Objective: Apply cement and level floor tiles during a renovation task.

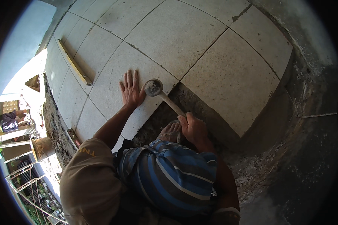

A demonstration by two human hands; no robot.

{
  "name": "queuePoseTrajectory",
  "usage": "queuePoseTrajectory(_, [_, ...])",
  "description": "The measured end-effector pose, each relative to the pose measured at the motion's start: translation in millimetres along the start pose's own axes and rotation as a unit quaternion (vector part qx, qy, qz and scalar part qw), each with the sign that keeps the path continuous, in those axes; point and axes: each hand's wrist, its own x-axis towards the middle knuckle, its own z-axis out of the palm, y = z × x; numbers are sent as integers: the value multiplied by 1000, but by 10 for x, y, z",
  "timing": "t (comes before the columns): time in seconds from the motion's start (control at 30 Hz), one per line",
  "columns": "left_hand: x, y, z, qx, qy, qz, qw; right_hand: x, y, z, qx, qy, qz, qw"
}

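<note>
My left hand (131, 90) lies flat with its fingers spread on a pale square floor tile (112, 95). In my right hand (193, 129) is the handle of a mallet (153, 87) with a dark, round head. That head is over the same tile, just right of my left hand; whether it touches the surface I cannot tell. Between this tile and the larger tile (233, 75) to the right is a strip of dark, rough bedding (191, 99). My sandalled foot (171, 131) is in that untiled gap, below the mallet's handle.
A yellow spirit level or straight bar (75, 63) rests on the tiles at the left. Another level-like tool (73, 138) lies near the floor's broken left edge (56, 108). Grey walls stand at the right, with rubble (259, 176) along their base. Another person (13, 120) is outside, far left.
</note>
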Motion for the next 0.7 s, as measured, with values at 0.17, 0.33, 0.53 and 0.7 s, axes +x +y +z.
queuePoseTrajectory(0.17, [4,13,-32,-31,0,-7,999,-84,-59,-435,51,49,-7,997])
queuePoseTrajectory(0.33, [69,-131,232,40,49,2,998,-109,-290,-412,187,133,-136,964])
queuePoseTrajectory(0.53, [18,-110,118,30,22,-5,999,12,-78,35,-32,-18,-33,999])
queuePoseTrajectory(0.7, [27,60,-82,-47,24,1,999,-75,76,174,-90,-28,0,996])
